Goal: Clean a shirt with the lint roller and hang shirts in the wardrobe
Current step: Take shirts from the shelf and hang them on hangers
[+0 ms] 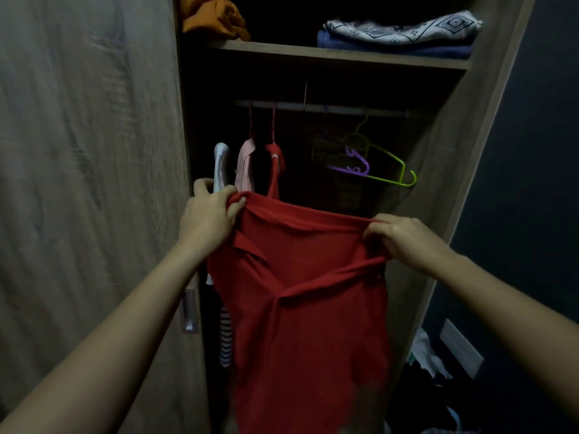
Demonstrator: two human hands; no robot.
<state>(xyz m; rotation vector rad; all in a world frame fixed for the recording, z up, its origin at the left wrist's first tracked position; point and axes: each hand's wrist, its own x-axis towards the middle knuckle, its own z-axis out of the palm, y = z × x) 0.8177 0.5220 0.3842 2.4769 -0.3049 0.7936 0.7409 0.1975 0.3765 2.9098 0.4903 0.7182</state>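
Dim wooden wardrobe (454,151) space stands open ahead, and before its hanging section a red knitted polo shirt (300,292) droops between both hands. It looks light, soft and floppy, apt to sag wherever it is unsupported, so the shoulder seams or collar band seem the best places to take it. The left hand (210,220) bunches the upper left edge in curled fingers; the right hand (404,239) pinches the upper right edge. The top edge stretches between them and the body falls below both grips. A narrow red strip climbs toward the pale rail (329,107); whether it is the same garment I cannot tell. Beside it hangs a pink garment (245,167); an empty green plastic hanger (388,170) and a purple hanger (354,166) hang further right, under a shelf (344,54) of folded cloth.
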